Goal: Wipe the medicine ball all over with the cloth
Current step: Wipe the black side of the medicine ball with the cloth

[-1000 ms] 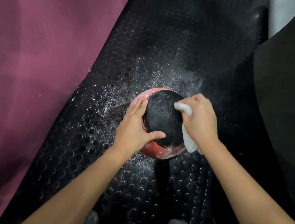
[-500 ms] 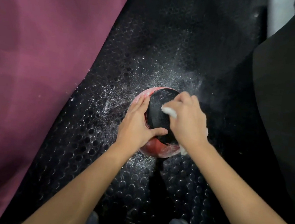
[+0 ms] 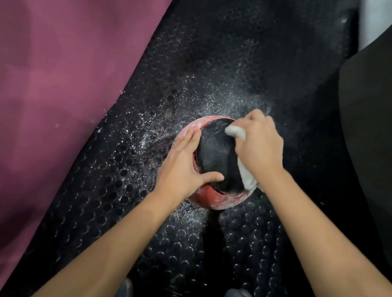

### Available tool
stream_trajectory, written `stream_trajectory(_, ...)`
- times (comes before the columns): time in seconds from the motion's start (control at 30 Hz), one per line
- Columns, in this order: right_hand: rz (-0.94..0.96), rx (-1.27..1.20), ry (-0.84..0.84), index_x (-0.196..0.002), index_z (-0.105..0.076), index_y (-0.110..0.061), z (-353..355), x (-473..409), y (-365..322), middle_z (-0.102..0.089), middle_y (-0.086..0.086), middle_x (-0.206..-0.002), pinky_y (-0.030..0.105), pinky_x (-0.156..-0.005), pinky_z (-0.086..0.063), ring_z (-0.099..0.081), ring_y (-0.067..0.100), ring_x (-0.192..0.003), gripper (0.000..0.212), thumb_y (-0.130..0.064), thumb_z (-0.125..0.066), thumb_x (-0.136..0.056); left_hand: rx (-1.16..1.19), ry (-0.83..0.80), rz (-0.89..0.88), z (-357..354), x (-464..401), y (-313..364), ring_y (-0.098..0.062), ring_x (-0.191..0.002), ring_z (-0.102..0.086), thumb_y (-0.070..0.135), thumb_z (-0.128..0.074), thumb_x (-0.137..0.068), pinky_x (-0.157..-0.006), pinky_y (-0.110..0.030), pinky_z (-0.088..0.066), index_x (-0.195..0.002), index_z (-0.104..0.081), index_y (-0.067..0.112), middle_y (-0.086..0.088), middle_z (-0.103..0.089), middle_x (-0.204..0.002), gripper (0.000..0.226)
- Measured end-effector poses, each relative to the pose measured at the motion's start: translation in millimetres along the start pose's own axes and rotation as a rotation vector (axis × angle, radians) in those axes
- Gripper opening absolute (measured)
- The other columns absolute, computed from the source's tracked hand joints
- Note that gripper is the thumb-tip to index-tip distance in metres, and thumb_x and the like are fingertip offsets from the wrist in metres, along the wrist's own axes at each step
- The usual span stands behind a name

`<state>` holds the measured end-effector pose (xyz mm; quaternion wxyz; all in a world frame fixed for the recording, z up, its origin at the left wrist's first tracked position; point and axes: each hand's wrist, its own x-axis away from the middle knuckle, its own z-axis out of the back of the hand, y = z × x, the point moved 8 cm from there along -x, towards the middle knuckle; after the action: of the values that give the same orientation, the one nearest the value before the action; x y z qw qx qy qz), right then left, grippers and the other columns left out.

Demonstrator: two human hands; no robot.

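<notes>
Maroon fabric lies far left on the studded rubber floor. Left hand, fingers flat, thumb hooked, steadies the medicine ball against rolling. Right hand clutches the white cloth, rubbing the ball's far right side.

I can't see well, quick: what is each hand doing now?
Left hand: open, fingers flat on the medicine ball.
Right hand: closed, gripping the white cloth against the ball.
</notes>
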<state>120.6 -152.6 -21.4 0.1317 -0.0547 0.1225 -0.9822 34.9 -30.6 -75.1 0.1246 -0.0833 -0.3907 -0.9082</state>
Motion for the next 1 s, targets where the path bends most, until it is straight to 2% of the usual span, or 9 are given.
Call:
stream_trajectory(0.13, -0.041, 0.016, -0.014, -0.108, -0.067, -0.023, -8, -13, 8, -0.048, 0.002, -0.109, 0.034, -0.065, -0.034, -0.042, 0.024, -0.106, 0.029, -0.008, -0.047, -0.093, 0.017, 0.020, 0.002, 2, -3, 1, -0.004, -0.148, -0.008, 0.059, -0.078, -0.065, -0.117, -0.034, -0.017, -0.154, -0.018, 0.026, 0.015, -0.010, -0.161, 0.113)
stream_trajectory(0.23, -0.048, -0.010, -0.004, -0.106, -0.067, -0.024, -7, -18, 11, -0.049, 0.002, -0.108, 0.033, -0.065, -0.032, -0.043, 0.024, -0.105, 0.029, -0.009, -0.047, -0.093, 0.048, 0.041, -0.006, 2, 0, -2, -0.005, -0.148, -0.008, 0.058, -0.076, -0.070, -0.118, -0.032, -0.014, -0.155, -0.016, 0.025, 0.013, -0.010, -0.162, 0.109)
stream_trajectory(0.43, -0.033, -0.014, -0.013, -0.108, -0.066, -0.018, -6, -26, 18, -0.049, 0.006, -0.111, 0.033, -0.069, -0.035, -0.043, 0.029, -0.107, 0.022, -0.015, -0.050, -0.094, 0.078, 0.023, 0.000, -3, 0, -3, -0.008, -0.148, -0.010, 0.052, -0.083, -0.060, -0.118, -0.031, -0.010, -0.155, -0.016, 0.022, 0.011, -0.012, -0.162, 0.120)
stream_trajectory(0.57, 0.126, -0.002, 0.028, -0.100, -0.066, -0.014, -2, -1, -3, -0.045, 0.005, -0.107, 0.035, -0.066, -0.038, -0.037, 0.025, -0.100, 0.020, -0.026, -0.051, -0.096, 0.080, -0.002, 0.020, -1, -8, -2, -0.010, -0.148, -0.011, 0.045, -0.088, -0.058, -0.120, -0.034, -0.013, -0.154, -0.018, 0.023, 0.009, -0.014, -0.161, 0.121)
stream_trajectory(0.63, 0.216, 0.007, 0.004, -0.100, -0.068, -0.018, -5, 5, -12, -0.046, 0.004, -0.109, 0.035, -0.065, -0.039, -0.037, 0.024, -0.101, 0.018, -0.023, -0.051, -0.096, 0.082, -0.010, 0.018, 0, -9, -4, -0.011, -0.148, -0.011, 0.043, -0.089, -0.058, -0.120, -0.032, -0.011, -0.154, -0.018, 0.022, 0.008, -0.014, -0.161, 0.121)
stream_trajectory(0.77, 0.186, 0.009, -0.039, -0.107, -0.069, -0.019, -5, -27, -12, -0.048, 0.006, -0.113, 0.039, -0.078, -0.041, -0.038, 0.028, -0.104, 0.022, -0.014, -0.051, -0.095, 0.071, -0.004, 0.003, -2, -5, 1, -0.011, -0.149, -0.009, 0.045, -0.087, -0.061, -0.119, -0.029, -0.010, -0.155, -0.018, 0.020, 0.007, -0.013, -0.162, 0.119)
stream_trajectory(0.83, 0.205, 0.047, -0.044, -0.108, -0.067, -0.016, -7, -23, -19, -0.047, 0.006, -0.114, 0.034, -0.074, -0.037, -0.036, 0.028, -0.104, 0.022, -0.012, -0.050, -0.095, 0.071, 0.003, 0.009, -1, -8, 0, -0.011, -0.149, -0.010, 0.047, -0.086, -0.060, -0.120, -0.030, -0.010, -0.155, -0.018, 0.019, 0.005, -0.015, -0.162, 0.120)
stream_trajectory(0.9, 0.331, 0.070, -0.064, -0.104, -0.067, -0.016, -9, -3, -31, -0.046, 0.004, -0.111, 0.032, -0.071, -0.037, -0.034, 0.023, -0.099, 0.021, -0.009, -0.050, -0.094, 0.078, 0.001, 0.015, 0, -9, -1, -0.012, -0.149, -0.009, 0.047, -0.086, -0.060, -0.119, -0.029, -0.008, -0.154, -0.018, 0.019, 0.005, -0.015, -0.162, 0.120)
stream_trajectory(1.0, 0.346, 0.035, -0.100, -0.100, -0.070, -0.020, -5, -10, -27, -0.048, 0.003, -0.108, 0.037, -0.072, -0.042, -0.032, 0.019, -0.095, 0.022, -0.011, -0.052, -0.093, 0.066, -0.006, -0.009, -4, -6, 3, -0.013, -0.149, -0.006, 0.047, -0.085, -0.062, -0.116, -0.025, -0.004, -0.155, -0.015, 0.021, 0.007, -0.012, -0.162, 0.119)
